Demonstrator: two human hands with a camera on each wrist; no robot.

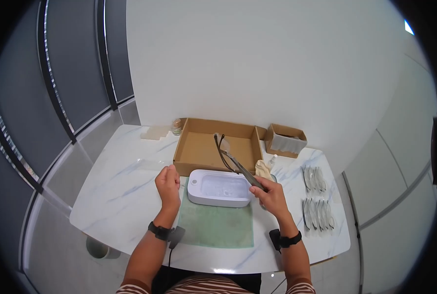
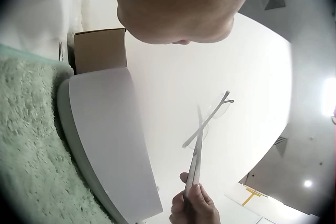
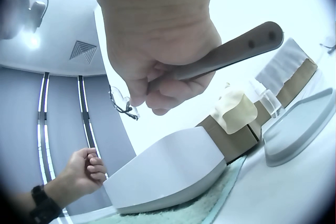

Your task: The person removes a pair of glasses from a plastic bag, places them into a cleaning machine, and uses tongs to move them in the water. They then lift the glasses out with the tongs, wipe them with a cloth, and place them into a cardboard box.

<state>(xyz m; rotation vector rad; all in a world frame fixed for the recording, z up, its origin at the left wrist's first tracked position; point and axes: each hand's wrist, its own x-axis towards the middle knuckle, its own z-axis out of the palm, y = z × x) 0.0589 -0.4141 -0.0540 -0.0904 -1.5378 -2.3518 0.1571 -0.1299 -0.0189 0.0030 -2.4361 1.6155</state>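
My right hand (image 1: 271,197) grips long metal tongs (image 1: 247,175) that slant up and to the left. Their tips hold a pair of glasses (image 1: 219,151) with thin dark temples and clear lenses, raised over the white ultrasonic cleaner (image 1: 211,200). Clear liquid lies in the cleaner's basin. The glasses also show in the left wrist view (image 2: 210,116), against the white wall. Left of the cleaner, my left hand (image 1: 168,186) is raised with its fingers curled in; nothing shows in it.
A green cloth (image 1: 216,228) lies under and before the cleaner. Behind stands an open cardboard tray (image 1: 216,144), with a small cardboard box (image 1: 297,149) to its right. Several bagged glasses (image 1: 318,214) lie at the right. A jar (image 1: 177,128) stands back left.
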